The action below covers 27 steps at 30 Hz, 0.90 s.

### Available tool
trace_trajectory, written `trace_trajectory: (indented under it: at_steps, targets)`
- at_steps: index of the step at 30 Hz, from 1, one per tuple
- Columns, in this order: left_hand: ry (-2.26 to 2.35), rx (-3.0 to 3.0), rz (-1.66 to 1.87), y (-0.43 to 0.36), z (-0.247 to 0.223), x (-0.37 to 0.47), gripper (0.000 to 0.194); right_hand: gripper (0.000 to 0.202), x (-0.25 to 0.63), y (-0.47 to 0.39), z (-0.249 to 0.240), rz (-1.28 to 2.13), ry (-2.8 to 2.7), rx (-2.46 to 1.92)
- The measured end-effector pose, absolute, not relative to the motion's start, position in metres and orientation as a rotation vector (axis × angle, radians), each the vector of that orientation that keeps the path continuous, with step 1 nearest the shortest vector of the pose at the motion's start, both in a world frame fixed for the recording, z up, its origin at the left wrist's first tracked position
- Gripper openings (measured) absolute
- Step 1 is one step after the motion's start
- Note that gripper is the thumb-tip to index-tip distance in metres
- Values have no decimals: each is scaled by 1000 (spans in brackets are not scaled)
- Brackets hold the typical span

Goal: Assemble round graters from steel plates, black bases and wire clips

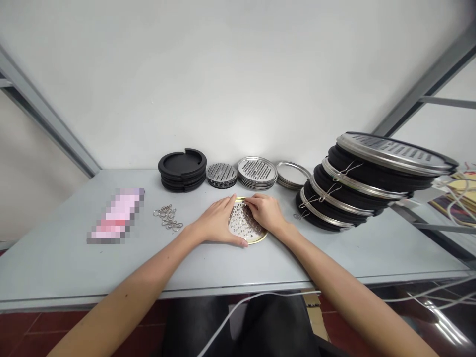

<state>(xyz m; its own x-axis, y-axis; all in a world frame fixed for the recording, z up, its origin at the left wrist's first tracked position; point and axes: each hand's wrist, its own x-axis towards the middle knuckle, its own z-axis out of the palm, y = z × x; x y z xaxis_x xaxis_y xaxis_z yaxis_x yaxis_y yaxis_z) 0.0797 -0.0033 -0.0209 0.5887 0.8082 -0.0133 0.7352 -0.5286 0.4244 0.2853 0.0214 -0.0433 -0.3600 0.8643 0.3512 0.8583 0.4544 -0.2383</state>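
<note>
A round metal grater disc [243, 228] with a gold-coloured rim lies on the table in front of me. My left hand [219, 221] is curved around its left side, thumb at the near rim and fingers at the far rim. Bent fingers of my right hand [266, 212] press at the disc's far right part, and that hand hides some of the surface. Whether a smaller piece is under those fingertips is hidden. Left of my left hand lies a small heap of bent wire clips [169, 216].
Along the wall stand black round bases [183, 171], small grater discs [221, 174], larger rimmed grater discs [257, 171] and metal rings [293, 174]. A tall leaning stack of black-and-metal assemblies [357, 186] with wire clips rises at right. A blurred-out pink item [117, 215] lies left.
</note>
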Motion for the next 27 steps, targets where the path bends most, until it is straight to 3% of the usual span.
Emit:
trace_trajectory:
  at_steps: [27]
  targets:
    - [1224, 2437, 254, -2, -22, 79, 136, 26, 285, 20, -45, 92, -2232, -1437]
